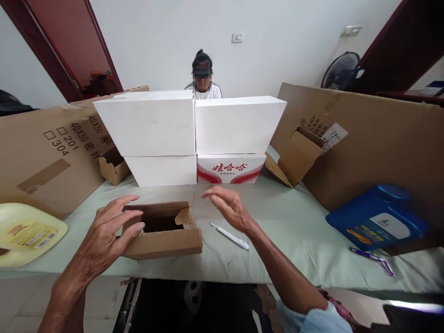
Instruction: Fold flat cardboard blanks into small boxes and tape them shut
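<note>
A small brown cardboard box (166, 245) with an open top lies on the pale green cloth. A cut flap (187, 218) folds into its right end. My left hand (113, 222) is at the box's left end, fingers curved and apart, thumb over the front left corner; whether it presses on the cardboard I cannot tell. My right hand (229, 206) hovers beyond the box's right end, fingers stretched out and holding nothing. Below it on the cloth lies a slim white tool (229, 236) with a narrow tip, resembling a craft knife.
White boxes (156, 127) and a red-and-white carton (231, 167) are stacked ahead. Large cardboard panels (45, 157) flank both sides, with small open boxes (300, 155) beside them. A yellow jug (31, 233), a blue bottle (378, 217) and a purple pen-like item (373, 260) lie at the sides. A person (208, 88) sits behind.
</note>
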`<action>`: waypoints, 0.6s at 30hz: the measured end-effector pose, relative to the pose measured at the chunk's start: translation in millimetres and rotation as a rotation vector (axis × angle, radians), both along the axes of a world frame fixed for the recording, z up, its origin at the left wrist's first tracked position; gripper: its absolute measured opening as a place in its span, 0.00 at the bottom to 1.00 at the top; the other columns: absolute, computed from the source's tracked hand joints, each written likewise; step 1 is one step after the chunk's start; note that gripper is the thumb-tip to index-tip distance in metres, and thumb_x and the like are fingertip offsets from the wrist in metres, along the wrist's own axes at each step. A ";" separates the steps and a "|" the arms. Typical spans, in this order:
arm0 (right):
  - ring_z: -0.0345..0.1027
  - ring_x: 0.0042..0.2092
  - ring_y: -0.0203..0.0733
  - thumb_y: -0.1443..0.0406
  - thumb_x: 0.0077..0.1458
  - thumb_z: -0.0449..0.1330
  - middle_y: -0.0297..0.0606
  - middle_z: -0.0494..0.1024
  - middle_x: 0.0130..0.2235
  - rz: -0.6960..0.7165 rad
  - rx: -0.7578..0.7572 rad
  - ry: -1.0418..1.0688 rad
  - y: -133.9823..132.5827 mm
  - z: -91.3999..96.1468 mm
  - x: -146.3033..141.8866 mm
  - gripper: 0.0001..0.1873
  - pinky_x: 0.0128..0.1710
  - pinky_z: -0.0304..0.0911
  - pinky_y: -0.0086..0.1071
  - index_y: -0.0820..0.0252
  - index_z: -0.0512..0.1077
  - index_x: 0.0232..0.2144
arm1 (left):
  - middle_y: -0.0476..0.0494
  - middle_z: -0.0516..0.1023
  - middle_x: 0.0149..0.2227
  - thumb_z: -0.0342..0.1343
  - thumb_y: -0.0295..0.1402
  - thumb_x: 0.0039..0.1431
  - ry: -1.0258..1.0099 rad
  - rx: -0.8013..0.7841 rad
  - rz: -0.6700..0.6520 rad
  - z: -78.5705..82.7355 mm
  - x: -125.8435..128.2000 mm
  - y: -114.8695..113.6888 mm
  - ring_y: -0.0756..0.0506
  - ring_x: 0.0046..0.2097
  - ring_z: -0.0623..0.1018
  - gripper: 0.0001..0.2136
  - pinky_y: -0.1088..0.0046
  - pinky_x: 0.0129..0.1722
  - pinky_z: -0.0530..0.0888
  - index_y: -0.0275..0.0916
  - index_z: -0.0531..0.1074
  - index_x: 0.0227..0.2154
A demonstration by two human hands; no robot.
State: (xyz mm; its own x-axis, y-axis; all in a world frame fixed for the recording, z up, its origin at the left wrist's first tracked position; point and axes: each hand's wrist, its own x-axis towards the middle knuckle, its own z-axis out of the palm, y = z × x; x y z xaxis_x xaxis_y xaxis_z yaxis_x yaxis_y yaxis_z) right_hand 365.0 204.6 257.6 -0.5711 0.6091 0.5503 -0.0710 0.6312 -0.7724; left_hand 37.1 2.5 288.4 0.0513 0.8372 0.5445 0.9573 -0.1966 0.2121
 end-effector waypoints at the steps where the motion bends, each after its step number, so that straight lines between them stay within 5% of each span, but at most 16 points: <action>1: 0.79 0.50 0.47 0.54 0.77 0.58 0.40 0.87 0.46 0.042 0.035 -0.023 -15.9 -0.5 2.8 0.17 0.53 0.74 0.44 0.53 0.85 0.47 | 0.39 0.76 0.68 0.51 0.49 0.77 -0.047 -0.017 0.034 -2.3 -8.5 -4.1 0.32 0.68 0.76 0.19 0.48 0.68 0.72 0.45 0.84 0.46; 4: 0.79 0.50 0.46 0.57 0.78 0.57 0.43 0.87 0.50 0.074 0.174 -0.093 -46.2 0.8 3.1 0.15 0.55 0.73 0.44 0.54 0.84 0.48 | 0.40 0.73 0.71 0.51 0.53 0.75 -0.178 -0.122 0.105 -14.0 -30.7 -11.5 0.32 0.69 0.75 0.21 0.49 0.67 0.75 0.47 0.85 0.45; 8: 0.78 0.60 0.45 0.63 0.79 0.55 0.42 0.84 0.59 0.243 0.378 -0.330 -44.3 15.2 -16.0 0.15 0.64 0.68 0.43 0.52 0.82 0.55 | 0.43 0.68 0.74 0.48 0.55 0.76 -0.319 -0.350 -0.009 -25.9 -41.5 -5.5 0.35 0.72 0.72 0.24 0.60 0.64 0.80 0.50 0.84 0.56; 11: 0.75 0.65 0.45 0.66 0.78 0.55 0.40 0.83 0.62 0.367 0.524 -0.543 -32.1 30.8 -33.3 0.16 0.62 0.69 0.37 0.51 0.81 0.57 | 0.41 0.72 0.71 0.47 0.55 0.75 -0.335 -0.460 -0.054 -19.7 -38.9 5.1 0.36 0.67 0.77 0.26 0.64 0.61 0.81 0.50 0.83 0.59; 14: 0.76 0.59 0.44 0.66 0.79 0.54 0.41 0.84 0.56 0.407 0.644 -0.654 -26.7 42.0 -40.6 0.16 0.56 0.71 0.36 0.53 0.79 0.57 | 0.39 0.77 0.64 0.47 0.55 0.74 -0.293 -0.578 -0.052 -4.6 -36.1 11.5 0.37 0.58 0.82 0.26 0.63 0.56 0.84 0.50 0.83 0.60; 18: 0.73 0.53 0.47 0.59 0.78 0.57 0.46 0.78 0.53 0.383 0.604 -0.626 -32.0 41.0 -30.9 0.15 0.52 0.71 0.39 0.58 0.75 0.59 | 0.40 0.74 0.65 0.52 0.59 0.72 -0.340 -0.663 -0.101 3.6 -47.3 8.4 0.38 0.58 0.81 0.27 0.63 0.57 0.83 0.51 0.77 0.62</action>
State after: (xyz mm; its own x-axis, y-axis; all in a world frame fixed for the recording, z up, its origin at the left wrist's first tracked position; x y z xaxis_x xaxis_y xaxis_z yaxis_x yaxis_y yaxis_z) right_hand 334.1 172.5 298.6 -0.9708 0.0316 0.2376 -0.0400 0.9559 -0.2910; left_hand -10.1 11.0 292.1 0.0640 0.9953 -0.0724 0.8022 -0.0082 0.5970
